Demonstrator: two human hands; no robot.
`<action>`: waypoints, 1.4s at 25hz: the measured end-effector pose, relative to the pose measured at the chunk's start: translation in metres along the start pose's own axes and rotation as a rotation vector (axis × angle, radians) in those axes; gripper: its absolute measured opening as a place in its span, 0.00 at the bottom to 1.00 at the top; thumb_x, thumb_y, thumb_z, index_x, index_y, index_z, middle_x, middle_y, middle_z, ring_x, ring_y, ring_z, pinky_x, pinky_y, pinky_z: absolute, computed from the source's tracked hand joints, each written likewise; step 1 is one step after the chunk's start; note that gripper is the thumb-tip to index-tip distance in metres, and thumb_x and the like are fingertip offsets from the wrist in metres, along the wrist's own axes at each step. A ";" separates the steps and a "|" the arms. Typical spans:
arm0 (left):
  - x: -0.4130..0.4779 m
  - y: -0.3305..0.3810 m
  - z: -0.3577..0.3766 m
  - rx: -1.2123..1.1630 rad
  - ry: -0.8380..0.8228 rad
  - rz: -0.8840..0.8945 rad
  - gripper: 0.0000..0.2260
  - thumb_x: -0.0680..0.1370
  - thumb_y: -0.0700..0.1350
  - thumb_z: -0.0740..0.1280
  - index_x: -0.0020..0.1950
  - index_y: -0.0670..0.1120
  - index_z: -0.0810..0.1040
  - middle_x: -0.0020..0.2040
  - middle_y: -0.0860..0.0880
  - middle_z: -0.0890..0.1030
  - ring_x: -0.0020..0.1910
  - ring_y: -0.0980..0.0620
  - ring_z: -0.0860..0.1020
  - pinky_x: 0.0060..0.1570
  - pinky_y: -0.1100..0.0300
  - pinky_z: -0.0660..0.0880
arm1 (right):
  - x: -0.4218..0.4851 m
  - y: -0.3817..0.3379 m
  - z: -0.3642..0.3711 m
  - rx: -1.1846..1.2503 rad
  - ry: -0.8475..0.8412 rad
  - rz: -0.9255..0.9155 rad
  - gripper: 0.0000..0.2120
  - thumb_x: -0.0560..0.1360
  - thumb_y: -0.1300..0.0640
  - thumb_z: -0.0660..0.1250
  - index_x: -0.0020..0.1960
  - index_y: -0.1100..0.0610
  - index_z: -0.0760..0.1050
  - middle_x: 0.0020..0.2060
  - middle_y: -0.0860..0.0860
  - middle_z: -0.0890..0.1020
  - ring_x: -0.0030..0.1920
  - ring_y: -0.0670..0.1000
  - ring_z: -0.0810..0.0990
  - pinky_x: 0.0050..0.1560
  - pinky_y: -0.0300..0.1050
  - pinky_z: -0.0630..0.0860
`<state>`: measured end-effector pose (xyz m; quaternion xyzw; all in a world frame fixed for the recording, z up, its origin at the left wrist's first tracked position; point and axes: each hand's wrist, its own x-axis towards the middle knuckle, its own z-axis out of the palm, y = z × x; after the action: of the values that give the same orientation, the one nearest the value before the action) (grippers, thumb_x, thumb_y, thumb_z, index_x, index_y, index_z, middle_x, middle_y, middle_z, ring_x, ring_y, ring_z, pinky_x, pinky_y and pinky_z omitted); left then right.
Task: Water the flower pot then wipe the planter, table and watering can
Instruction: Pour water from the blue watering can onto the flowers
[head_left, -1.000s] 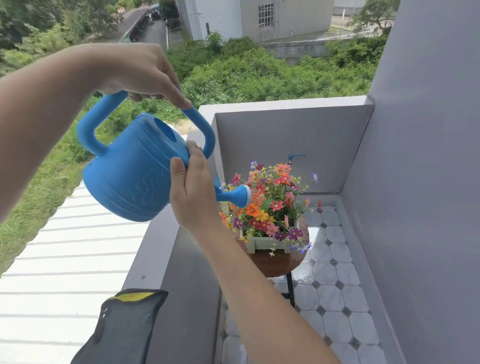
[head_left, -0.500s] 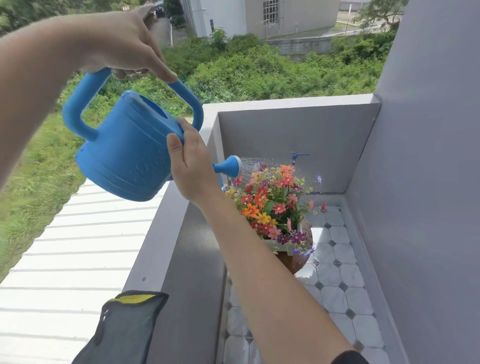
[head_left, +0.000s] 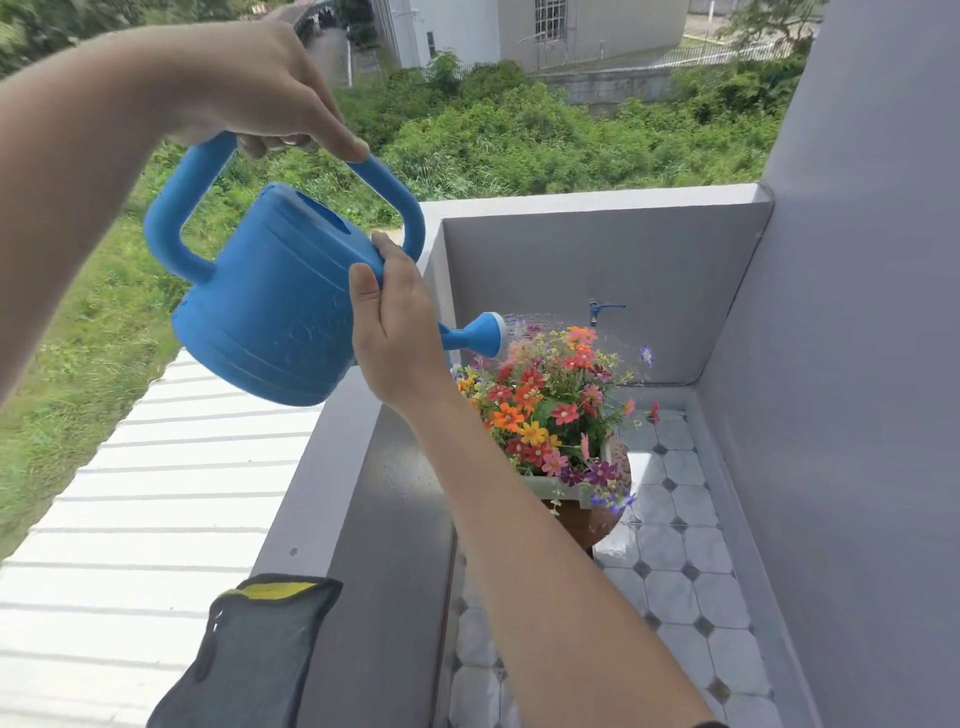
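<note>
1. The watering can (head_left: 280, 306) hangs tipped forward, so spray falls on the flowers (head_left: 545, 410) in the planter (head_left: 550, 488) on the table (head_left: 597, 525).
2. My left hand (head_left: 260, 88) grips the top handle, carrying the weight.
3. My right hand (head_left: 395, 338) presses straight against the can's front, likely steering the tilt.

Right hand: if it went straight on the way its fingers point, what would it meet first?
Likely the front leg of the handle of the watering can, just above the right hand; depth is unclear.
</note>
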<state>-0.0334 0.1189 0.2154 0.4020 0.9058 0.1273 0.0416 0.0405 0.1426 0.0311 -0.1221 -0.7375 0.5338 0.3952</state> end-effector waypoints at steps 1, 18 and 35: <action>0.001 -0.005 -0.003 -0.012 -0.016 -0.014 0.12 0.72 0.49 0.71 0.44 0.40 0.81 0.29 0.44 0.68 0.27 0.49 0.64 0.30 0.60 0.62 | 0.002 -0.003 0.001 -0.007 0.015 0.014 0.22 0.81 0.53 0.52 0.71 0.64 0.59 0.68 0.60 0.68 0.68 0.58 0.66 0.67 0.60 0.64; -0.016 0.005 0.015 -0.075 -0.134 -0.016 0.12 0.71 0.48 0.73 0.43 0.39 0.82 0.26 0.48 0.65 0.25 0.51 0.61 0.27 0.61 0.60 | -0.046 -0.019 -0.021 0.029 -0.010 0.098 0.21 0.82 0.52 0.52 0.71 0.62 0.60 0.66 0.57 0.70 0.66 0.53 0.66 0.65 0.45 0.62; -0.058 -0.004 0.025 -0.263 -0.169 -0.061 0.11 0.72 0.46 0.72 0.42 0.37 0.82 0.23 0.50 0.63 0.24 0.52 0.59 0.27 0.60 0.57 | -0.086 -0.031 -0.038 -0.024 -0.118 0.101 0.23 0.81 0.51 0.51 0.72 0.61 0.58 0.70 0.56 0.67 0.70 0.53 0.62 0.71 0.52 0.61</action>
<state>0.0076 0.0781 0.1889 0.3748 0.8864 0.2091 0.1736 0.1313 0.1048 0.0244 -0.1323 -0.7587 0.5506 0.3220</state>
